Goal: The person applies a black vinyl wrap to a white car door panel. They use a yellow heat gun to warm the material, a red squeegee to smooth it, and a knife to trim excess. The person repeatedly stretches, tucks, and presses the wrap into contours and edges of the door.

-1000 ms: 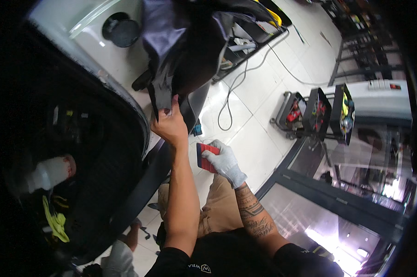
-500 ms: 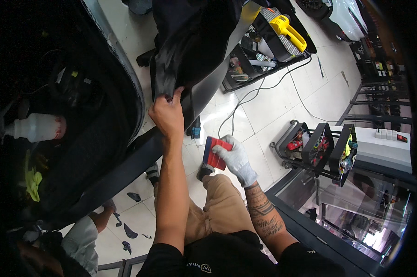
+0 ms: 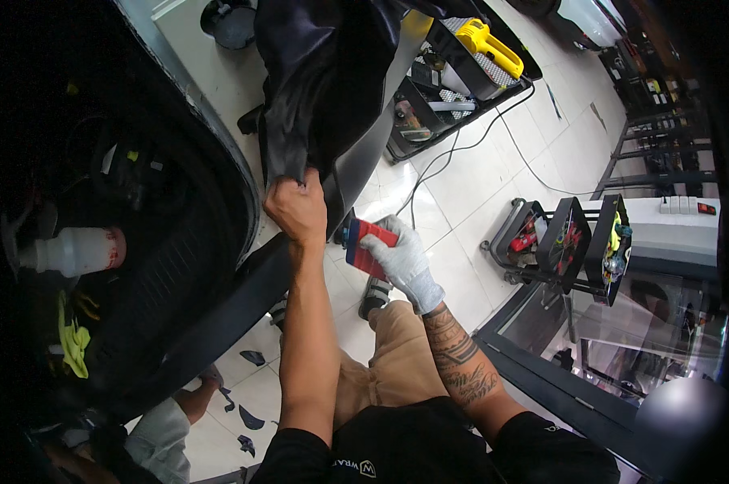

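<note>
A large sheet of dark, glossy film [image 3: 320,89] hangs in folds ahead of me. My left hand [image 3: 296,211], bare, is closed on the gathered lower end of that film. In a light grey glove, my right hand [image 3: 405,262] grips a flat red squeegee [image 3: 367,258] with a dark blue edge. The squeegee is a little to the right of the left hand and apart from the film, as far as I can see. Beneath my left forearm runs a dark vehicle panel [image 3: 235,310], beside an open, shadowed compartment.
A white spray bottle [image 3: 78,252] and a yellow-green cloth [image 3: 74,339] lie in the dark compartment. A yellow heat gun [image 3: 489,48] rests on a cart at the top right, its cable trailing over the tiles. A tiered tool trolley [image 3: 562,242] stands right. Another person's leg [image 3: 195,399] shows lower left, near film scraps [image 3: 250,418].
My view has shifted slightly. My right hand has brought the squeegee a little nearer the left hand and tilted it. The left hand keeps its hold on the film.
</note>
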{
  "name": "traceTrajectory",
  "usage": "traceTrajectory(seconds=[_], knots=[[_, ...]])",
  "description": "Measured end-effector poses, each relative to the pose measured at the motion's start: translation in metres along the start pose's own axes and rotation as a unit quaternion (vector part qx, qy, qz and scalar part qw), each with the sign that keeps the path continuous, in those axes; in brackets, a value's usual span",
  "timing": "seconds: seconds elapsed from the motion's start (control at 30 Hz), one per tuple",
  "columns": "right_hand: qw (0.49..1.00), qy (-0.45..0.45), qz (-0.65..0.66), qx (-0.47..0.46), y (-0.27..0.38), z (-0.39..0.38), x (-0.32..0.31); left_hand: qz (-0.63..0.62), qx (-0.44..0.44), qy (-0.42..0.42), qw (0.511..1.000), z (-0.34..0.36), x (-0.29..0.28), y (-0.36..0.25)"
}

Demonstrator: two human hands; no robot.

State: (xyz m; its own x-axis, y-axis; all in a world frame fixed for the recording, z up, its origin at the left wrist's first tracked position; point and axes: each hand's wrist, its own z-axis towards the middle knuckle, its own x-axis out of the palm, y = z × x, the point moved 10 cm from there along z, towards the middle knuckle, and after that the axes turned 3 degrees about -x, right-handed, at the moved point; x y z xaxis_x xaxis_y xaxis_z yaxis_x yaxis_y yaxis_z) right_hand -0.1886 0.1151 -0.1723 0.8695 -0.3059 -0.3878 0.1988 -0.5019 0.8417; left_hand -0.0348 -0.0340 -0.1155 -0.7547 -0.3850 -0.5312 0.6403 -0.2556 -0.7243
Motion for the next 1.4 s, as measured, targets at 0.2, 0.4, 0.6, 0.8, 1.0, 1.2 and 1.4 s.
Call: traceTrajectory(seconds=[0.2,0.4,0.6,0.8,1.0,1.2,1.4], knots=[[0.995,-0.093,0.027,-0.034,0.031,0.012,-0.01,-0.03,-0.019,0.061,0.997,0.007,-0.006,-0.004],[0.981,-0.15,-0.044,-0.111,0.059,0.013,0.013,0.073,0.058,0.183,0.979,0.016,0.008,-0.008],[0.912,-0.298,-0.169,-0.227,0.087,0.013,0.033,0.017,0.112,0.219,0.969,0.021,0.013,-0.01],[0.896,-0.337,-0.222,-0.184,0.089,0.016,0.042,0.06,0.214,0.238,0.946,0.024,0.007,-0.033],[0.87,-0.39,-0.219,-0.206,0.088,0.015,0.052,0.091,0.209,0.333,0.915,0.017,0.017,-0.031],[0.89,-0.368,-0.216,-0.163,0.086,0.036,0.064,0.11,0.4,0.315,0.854,0.0,0.031,-0.039],[0.945,-0.281,-0.165,-0.041,0.041,0.006,0.065,0.005,0.233,0.4,0.887,0.027,0.034,-0.038]])
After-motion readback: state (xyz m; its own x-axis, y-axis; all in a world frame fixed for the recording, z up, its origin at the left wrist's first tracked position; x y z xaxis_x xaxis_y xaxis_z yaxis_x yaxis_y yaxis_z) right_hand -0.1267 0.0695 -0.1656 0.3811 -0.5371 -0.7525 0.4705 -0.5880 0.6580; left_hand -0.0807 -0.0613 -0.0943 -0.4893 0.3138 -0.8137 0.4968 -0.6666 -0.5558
